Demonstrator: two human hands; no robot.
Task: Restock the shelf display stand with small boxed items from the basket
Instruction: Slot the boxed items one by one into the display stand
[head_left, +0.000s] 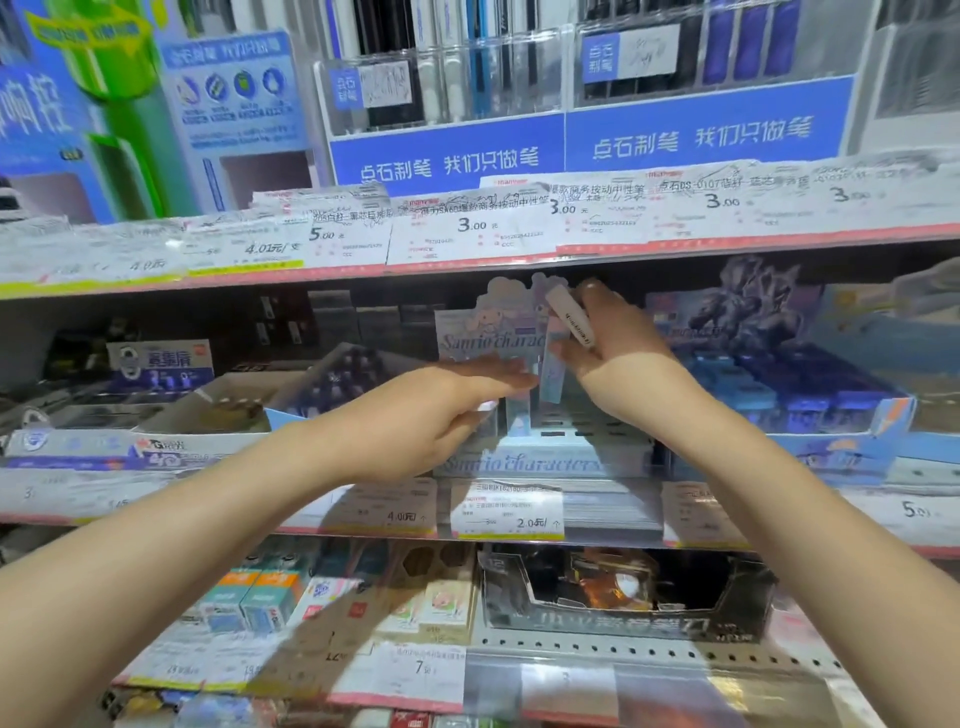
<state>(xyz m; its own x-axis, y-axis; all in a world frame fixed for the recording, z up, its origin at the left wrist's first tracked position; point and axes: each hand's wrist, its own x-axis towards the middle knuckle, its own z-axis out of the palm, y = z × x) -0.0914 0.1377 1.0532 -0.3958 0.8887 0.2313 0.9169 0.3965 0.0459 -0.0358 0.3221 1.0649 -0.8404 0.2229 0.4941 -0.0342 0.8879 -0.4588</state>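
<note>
A pale blue cardboard display stand (524, 462) printed "Sanrio characters" sits on the middle shelf, with a tall backing card (483, 332) behind it. My right hand (613, 343) is shut on a slim white boxed item (569, 314), held tilted above the stand. A second slim pale blue box (551, 374) hangs just below it against my right fingers. My left hand (447, 410) reaches into the stand with flat fingers touching an upright pale box (519, 415). The basket is not in view.
Above, a shelf edge (467, 228) with price tags overhangs the stand. A blue tray of small boxes (810, 405) stands right, open cardboard trays (208, 415) left. Lower shelves hold more boxed goods (270, 597) and a dark display box (623, 597).
</note>
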